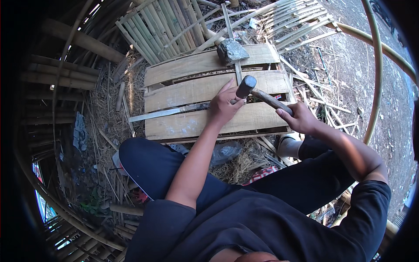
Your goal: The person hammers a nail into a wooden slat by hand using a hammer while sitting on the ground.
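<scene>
My right hand (pixel 301 118) is wrapped round the wooden handle of a hammer (pixel 270 99). Its dark, heavy head is just above the middle of a low slatted wooden table, next to my left hand (pixel 225 105). The left hand's fingers are curled on the tabletop (pixel 183 94), and what they pinch is hidden behind the hammer head. A narrow pale strip (pixel 238 72) runs from beyond the table's far edge, under a grey stone (pixel 232 51), toward my left fingers. Another long, flat pale strip (pixel 161 114) lies across the planks, with its darker end by my left hand.
A bamboo slat panel (pixel 168 28) leans behind the table, and a rack of split strips (pixel 297 22) lies at the far right. Bamboo offcuts and straw litter the ground. A curved pole (pixel 376 74) rises at the right. A clear plastic bag (pixel 225 153) lies between my legs.
</scene>
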Tool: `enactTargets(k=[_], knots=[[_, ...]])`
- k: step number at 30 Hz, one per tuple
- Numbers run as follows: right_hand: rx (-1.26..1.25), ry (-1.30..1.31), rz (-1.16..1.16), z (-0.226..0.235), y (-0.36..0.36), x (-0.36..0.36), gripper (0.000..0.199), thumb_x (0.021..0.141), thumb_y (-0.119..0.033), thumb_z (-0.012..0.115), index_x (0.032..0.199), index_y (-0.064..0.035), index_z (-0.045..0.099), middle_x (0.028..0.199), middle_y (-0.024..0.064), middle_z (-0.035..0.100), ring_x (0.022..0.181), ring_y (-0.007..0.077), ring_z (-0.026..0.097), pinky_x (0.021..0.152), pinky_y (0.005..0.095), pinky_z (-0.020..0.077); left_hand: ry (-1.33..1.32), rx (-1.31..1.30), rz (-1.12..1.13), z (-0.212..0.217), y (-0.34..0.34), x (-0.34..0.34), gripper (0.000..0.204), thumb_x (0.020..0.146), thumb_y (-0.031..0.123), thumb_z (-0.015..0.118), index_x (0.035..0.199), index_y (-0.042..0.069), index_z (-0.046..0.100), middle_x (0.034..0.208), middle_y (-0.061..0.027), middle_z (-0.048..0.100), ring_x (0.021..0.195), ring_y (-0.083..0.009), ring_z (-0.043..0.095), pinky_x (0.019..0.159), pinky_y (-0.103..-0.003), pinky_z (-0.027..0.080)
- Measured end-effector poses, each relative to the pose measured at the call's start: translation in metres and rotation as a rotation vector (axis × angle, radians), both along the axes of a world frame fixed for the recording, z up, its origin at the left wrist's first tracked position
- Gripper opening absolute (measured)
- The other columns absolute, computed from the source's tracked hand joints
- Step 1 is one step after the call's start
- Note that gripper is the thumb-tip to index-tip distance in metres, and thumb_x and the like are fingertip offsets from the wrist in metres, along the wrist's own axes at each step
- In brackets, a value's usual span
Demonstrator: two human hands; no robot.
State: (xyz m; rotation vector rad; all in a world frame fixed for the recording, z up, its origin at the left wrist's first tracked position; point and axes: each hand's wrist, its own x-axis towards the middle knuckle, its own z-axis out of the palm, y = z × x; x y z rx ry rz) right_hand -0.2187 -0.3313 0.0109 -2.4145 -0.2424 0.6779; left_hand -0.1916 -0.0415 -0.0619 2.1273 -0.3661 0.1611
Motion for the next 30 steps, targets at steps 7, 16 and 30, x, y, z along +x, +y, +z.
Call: enactTargets(k=[7, 16, 30], knots=[[0.033, 0.033, -0.038, 0.006, 0.001, 0.004, 0.075, 0.099, -0.064, 0.056, 0.079, 0.0074, 0.07, 0.059, 0.0174, 0.062, 0.058, 0.0295, 0.066, 0.061, 0.0458, 0.0518, -0.013, -0.005, -0.026, -0.003, 0.005, 0.003, 0.014, 0.083, 0.009, 0.08, 0.079, 0.003, 0.069, 0.105, -0.0044, 0.076, 0.139, -0.0338, 0.053, 0.114, -0.04, 0.045], [-0.025, 0.068, -0.115, 0.012, 0.004, 0.014, 0.081, 0.097, -0.069, 0.052, 0.07, 0.0054, 0.068, 0.056, 0.0144, 0.059, 0.057, 0.0261, 0.064, 0.059, 0.0441, 0.0499, -0.026, -0.014, 0.003, -0.008, 0.002, 0.002, 0.018, 0.082, 0.01, 0.081, 0.075, 0.003, 0.067, 0.112, -0.0083, 0.076, 0.133, -0.0344, 0.059, 0.107, -0.041, 0.05], [-0.104, 0.102, -0.193, 0.034, 0.004, 0.015, 0.081, 0.096, -0.071, 0.053, 0.075, 0.0058, 0.071, 0.061, 0.0164, 0.063, 0.06, 0.0283, 0.066, 0.059, 0.0458, 0.0506, -0.129, 0.006, 0.065, -0.008, -0.003, 0.004, 0.01, 0.08, 0.014, 0.084, 0.081, 0.007, 0.076, 0.111, -0.009, 0.076, 0.129, -0.0342, 0.062, 0.105, -0.042, 0.051]])
